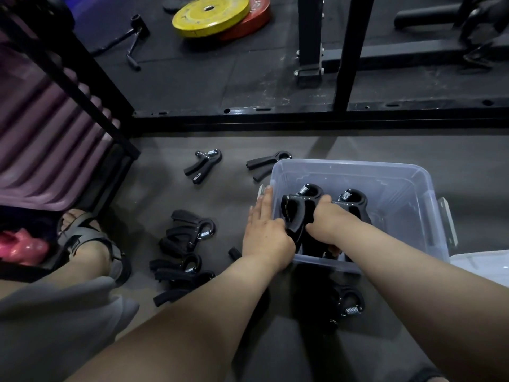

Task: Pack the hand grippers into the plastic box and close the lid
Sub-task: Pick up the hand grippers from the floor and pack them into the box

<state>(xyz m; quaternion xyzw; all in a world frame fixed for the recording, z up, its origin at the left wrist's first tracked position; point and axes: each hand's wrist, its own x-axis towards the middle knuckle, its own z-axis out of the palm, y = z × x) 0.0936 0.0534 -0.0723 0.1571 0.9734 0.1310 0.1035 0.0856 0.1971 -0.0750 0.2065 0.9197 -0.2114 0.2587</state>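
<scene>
A clear plastic box [413,186] stands open on the grey floor at right of centre. Black hand grippers stand inside it at its near left; one [354,199] stands free further right. My right hand [327,221] reaches into the box and is closed on a black hand gripper [294,213]. My left hand [264,232] rests on the box's left rim, thumb touching the same hand gripper, fingers stretched along the wall. Loose grippers lie outside: a pile [184,249] at left, two [202,165] [265,164] beyond, one [348,303] near the box's front.
The box's lid [482,264] lies at the right edge. A black metal rack [248,117] crosses behind, with purple mats [46,139] at left. Yellow and red weight plates [212,15] lie far back. My sandalled foot [91,244] is at left beside a pink object [19,246].
</scene>
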